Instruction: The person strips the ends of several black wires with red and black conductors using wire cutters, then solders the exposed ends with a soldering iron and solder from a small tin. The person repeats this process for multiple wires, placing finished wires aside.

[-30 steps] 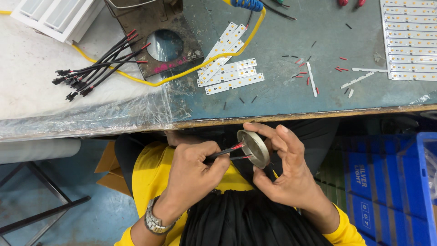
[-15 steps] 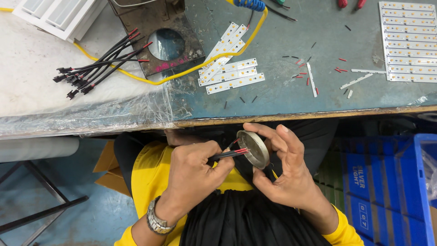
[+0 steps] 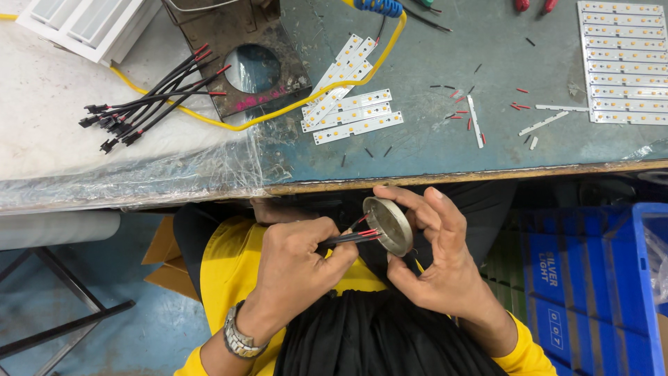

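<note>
From above, the person sits at the near edge of a bench [image 3: 431, 139], both hands held low in front of the lap, below the bench edge. The right hand [image 3: 435, 261] cradles a round metal disc [image 3: 390, 224], tilted on edge: the thumb sits under its lower rim and the fingers curl over the top, so the grip is closed around the disc. The left hand [image 3: 296, 268], a watch [image 3: 240, 339] on its wrist, pinches a thin bundle of red and black wires [image 3: 348, 238] between thumb and fingertips; the fingers are drawn tight on the bundle. The wire ends reach the face of the disc and touch it near its middle.

On the bench, well apart from the hands, lies a sheaf of black leads [image 3: 149, 97] with red tips, fanned on the white sheet at the left. Beside them stands a rusty plate [image 3: 209, 42] with a round hole, and a yellow cable [image 3: 313, 97] curves across it. Just right of the plate, several white strips [image 3: 351, 115] lie in a loose pile. Short red and black offcuts [image 3: 463, 111] are scattered further right. A white panel [image 3: 623, 63] of joined strips fills the far right corner. A blue crate [image 3: 591, 278] stands on the floor beside the right arm.
</note>
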Available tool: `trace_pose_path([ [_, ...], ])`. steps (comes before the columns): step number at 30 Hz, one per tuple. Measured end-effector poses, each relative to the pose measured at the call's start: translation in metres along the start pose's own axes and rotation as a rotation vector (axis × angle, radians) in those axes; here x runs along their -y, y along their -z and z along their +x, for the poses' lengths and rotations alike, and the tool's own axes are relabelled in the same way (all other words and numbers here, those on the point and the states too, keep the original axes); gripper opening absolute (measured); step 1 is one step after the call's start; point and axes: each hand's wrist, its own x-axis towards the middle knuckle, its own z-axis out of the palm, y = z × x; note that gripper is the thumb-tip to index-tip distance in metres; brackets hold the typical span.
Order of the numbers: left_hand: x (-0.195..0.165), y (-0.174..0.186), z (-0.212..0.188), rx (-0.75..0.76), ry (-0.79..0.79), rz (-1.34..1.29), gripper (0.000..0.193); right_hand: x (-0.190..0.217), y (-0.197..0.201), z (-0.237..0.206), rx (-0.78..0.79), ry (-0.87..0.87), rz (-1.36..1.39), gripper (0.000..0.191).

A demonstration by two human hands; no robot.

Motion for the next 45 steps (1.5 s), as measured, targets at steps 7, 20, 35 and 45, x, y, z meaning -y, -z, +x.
trace_pose_path([
  [7, 0.002, 0.003, 0.001, -0.024, -0.040, 0.027, 0.023, 0.000, -0.001, 0.000, 0.005, 0.000, 0.003, 0.107],
  [20, 0.005, 0.006, -0.001, 0.016, -0.027, -0.056, 0.017, 0.002, -0.001, 0.001, 0.002, -0.008, 0.010, 0.106],
  [35, 0.017, 0.005, 0.000, 0.066, 0.078, -0.180, 0.027, 0.003, -0.002, 0.000, 0.006, -0.009, 0.002, 0.105],
  [45, 0.018, 0.004, 0.000, 0.016, 0.021, -0.104, 0.026, 0.003, -0.002, -0.001, 0.010, -0.018, 0.018, 0.105],
])
